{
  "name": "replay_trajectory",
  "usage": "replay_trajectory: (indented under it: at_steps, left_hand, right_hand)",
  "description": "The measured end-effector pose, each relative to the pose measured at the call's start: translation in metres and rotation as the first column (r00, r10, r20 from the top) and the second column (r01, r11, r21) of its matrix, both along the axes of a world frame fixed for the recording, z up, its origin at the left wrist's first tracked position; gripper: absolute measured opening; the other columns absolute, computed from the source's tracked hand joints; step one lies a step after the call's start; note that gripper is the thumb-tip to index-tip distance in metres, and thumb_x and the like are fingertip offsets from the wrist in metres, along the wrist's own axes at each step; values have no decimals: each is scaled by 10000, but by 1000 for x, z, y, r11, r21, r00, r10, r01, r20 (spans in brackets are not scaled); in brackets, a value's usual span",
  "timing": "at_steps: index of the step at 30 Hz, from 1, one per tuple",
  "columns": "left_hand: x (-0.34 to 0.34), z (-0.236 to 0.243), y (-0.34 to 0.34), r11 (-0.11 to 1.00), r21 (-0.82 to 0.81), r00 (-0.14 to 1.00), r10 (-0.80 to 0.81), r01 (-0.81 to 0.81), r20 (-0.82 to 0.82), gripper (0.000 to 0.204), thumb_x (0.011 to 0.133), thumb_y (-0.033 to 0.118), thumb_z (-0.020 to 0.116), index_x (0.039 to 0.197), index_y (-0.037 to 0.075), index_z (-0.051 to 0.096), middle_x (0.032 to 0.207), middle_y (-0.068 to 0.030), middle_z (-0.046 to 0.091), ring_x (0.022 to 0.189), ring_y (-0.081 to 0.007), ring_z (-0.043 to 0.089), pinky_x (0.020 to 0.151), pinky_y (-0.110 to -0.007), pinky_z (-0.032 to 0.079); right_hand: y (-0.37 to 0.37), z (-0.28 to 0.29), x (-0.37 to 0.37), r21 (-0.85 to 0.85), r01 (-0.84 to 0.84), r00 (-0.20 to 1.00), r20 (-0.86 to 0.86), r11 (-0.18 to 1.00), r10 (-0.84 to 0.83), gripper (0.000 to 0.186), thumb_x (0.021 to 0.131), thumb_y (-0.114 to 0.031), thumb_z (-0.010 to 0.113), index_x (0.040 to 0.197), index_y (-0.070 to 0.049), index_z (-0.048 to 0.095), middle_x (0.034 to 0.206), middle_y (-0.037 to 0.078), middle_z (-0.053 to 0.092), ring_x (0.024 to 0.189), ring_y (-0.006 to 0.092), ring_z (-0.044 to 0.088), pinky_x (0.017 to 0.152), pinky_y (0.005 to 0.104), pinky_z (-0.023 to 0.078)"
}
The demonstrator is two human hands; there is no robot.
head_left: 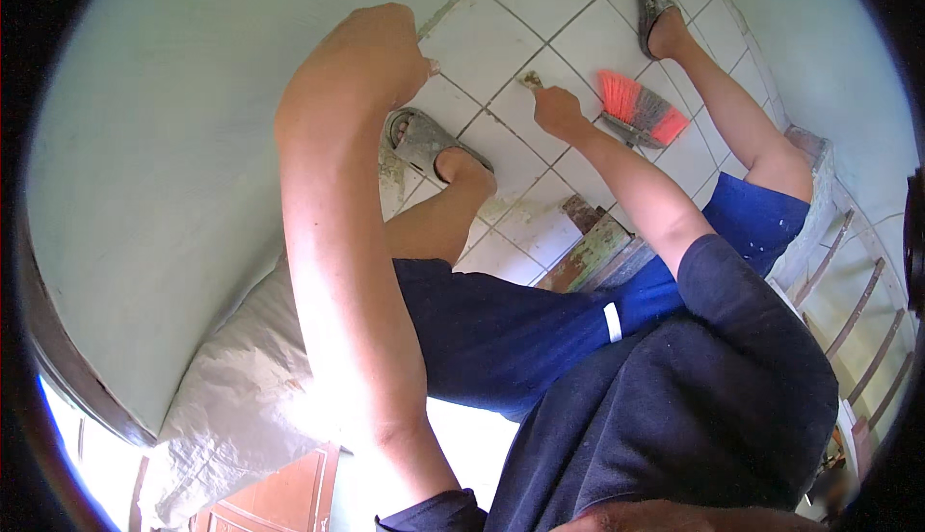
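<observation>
Tool (529, 79): small and stubby, end yellowish and smeared; exact kind too small to make out.
Place: jutting from the front of the right hand, over the white floor (482, 39); contact with the tiles not clear from this angle.
Right hand (563, 114): fingers closed around the tool, most of its grip hidden in the fist.
Left hand (387, 48): fingers curled, close by the pale green wall (183, 118); a pale bit (433, 67) at the fingertips, whether pinched or merely behind them impossible to say.
Weight: probably light, easily managed one-handed.
Feel: likely stiff along the body, not fragile; perhaps slick wherever smeared.
Hold: best at the clean rear part, well back from the smeared end, thumb along the side for steadiness.
Broom (633, 106): pink and grey bristles, lying just beside the right forearm, apart from the tool.
Shoes: left one (431, 149) near the left hand, right one (656, 0) beyond the broom.
Bench (602, 254): worn wood with flaking green paint, between the legs.
</observation>
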State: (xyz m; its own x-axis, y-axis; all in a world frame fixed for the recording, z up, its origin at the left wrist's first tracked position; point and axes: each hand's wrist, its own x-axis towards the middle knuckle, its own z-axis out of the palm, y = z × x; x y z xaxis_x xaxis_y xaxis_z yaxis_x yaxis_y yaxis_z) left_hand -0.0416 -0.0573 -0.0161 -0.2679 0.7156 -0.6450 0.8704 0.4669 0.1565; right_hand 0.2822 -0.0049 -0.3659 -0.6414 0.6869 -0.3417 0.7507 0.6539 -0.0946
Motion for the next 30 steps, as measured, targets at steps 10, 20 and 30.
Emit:
replay_trajectory:
  at_steps: [10, 20, 30]
  left_hand:
    - [1, 4, 12, 999, 18, 999, -38, 38, -2, 484, 880, 339, 742, 1257, 58, 630, 1223, -195, 667, 1159, -358, 626, 987, -465, 488]
    - [11, 4, 15, 999, 31, 999, -43, 42, 7, 467, 878, 311, 741, 1247, 48, 630, 1226, -202, 661, 1160, -358, 624, 979, -461, 490]
    - [19, 4, 29, 998, 8, 998, -69, 69, -6, 463, 880, 302, 740, 1252, 49, 629, 1224, -205, 662, 1147, -360, 630, 970, -455, 494]
  right_hand:
    - [-34, 31, 79, -148, 128, 970, 225, 981, -92, 189, 867, -118, 530, 961, -27, 666, 860, 200, 695, 854, 376, 698, 727, 495, 565]
    - [-32, 33, 84, -206, 137, 964, 254, 969, -82, 195, 863, -111, 521, 960, -13, 659, 839, 222, 694, 823, 379, 701, 723, 508, 565]
    - [-43, 32, 95, -216, 69, 954, 298, 974, -1, 222, 857, -117, 528, 967, -42, 705, 880, 185, 717, 835, 345, 715, 741, 475, 575]
